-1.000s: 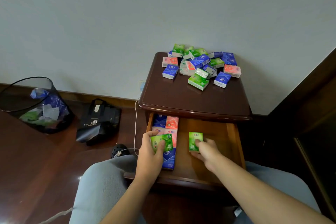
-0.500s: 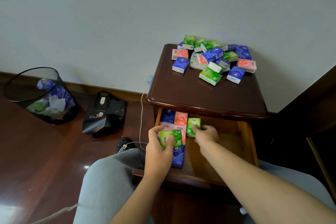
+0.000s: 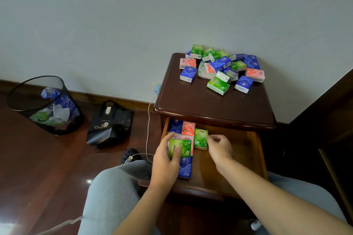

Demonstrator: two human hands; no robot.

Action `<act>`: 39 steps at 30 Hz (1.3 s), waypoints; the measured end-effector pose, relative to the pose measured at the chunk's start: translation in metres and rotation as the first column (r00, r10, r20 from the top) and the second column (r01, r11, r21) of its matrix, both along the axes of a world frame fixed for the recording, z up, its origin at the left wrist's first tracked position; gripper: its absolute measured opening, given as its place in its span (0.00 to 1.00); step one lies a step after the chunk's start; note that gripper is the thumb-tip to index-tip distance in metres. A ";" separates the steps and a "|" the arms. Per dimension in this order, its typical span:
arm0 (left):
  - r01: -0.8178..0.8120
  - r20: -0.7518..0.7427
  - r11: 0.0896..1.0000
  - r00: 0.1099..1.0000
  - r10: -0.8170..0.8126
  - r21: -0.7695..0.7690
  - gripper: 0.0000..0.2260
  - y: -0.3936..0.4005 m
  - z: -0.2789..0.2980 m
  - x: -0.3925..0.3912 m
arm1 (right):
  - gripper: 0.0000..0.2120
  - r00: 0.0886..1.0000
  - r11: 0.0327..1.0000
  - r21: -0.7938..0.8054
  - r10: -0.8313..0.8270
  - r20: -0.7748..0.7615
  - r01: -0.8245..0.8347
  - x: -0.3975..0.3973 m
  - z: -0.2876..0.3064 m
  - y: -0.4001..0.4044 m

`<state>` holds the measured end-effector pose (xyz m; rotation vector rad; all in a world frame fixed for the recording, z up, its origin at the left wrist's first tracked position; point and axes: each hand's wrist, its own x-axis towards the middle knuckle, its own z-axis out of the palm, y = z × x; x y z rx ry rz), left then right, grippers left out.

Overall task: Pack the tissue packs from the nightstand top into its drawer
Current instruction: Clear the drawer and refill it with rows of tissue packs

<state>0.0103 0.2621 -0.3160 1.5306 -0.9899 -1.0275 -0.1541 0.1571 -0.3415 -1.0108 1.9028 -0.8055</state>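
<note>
The nightstand has its drawer pulled open. A loose pile of several green, blue and pink tissue packs lies at the back of the top. Along the drawer's left side sit blue and pink packs and a long blue pack. My left hand grips a green pack on top of that row, thumb across its face. A smaller green pack lies flat beside the row. My right hand sits just right of it, fingers loosely curled, holding nothing.
A black mesh bin with rubbish stands on the wooden floor at left. A black bag lies beside it. A white cable hangs from a wall charger. Dark furniture stands right. My grey-trousered knees flank the drawer front.
My right hand slid the small green pack back and left against the row, then let go. My left hand kept hold of its green pack. The view shifted.
</note>
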 end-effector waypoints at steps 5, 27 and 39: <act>0.102 0.026 0.994 0.994 -0.103 0.036 0.27 -0.002 0.005 -0.002 | 0.12 0.879 0.912 -0.071 0.409 0.244 -0.405 -0.011 0.032 0.023; 0.342 0.679 0.875 0.554 -0.481 0.341 0.25 -0.046 0.001 -0.051 | 0.29 0.971 0.990 0.076 0.133 -0.199 -0.120 -0.080 -0.008 0.003; 0.321 0.712 0.821 0.411 -0.569 0.471 0.39 -0.077 -0.015 -0.046 | 0.29 0.940 0.965 0.004 0.258 -0.223 -0.264 -0.062 -0.023 -0.023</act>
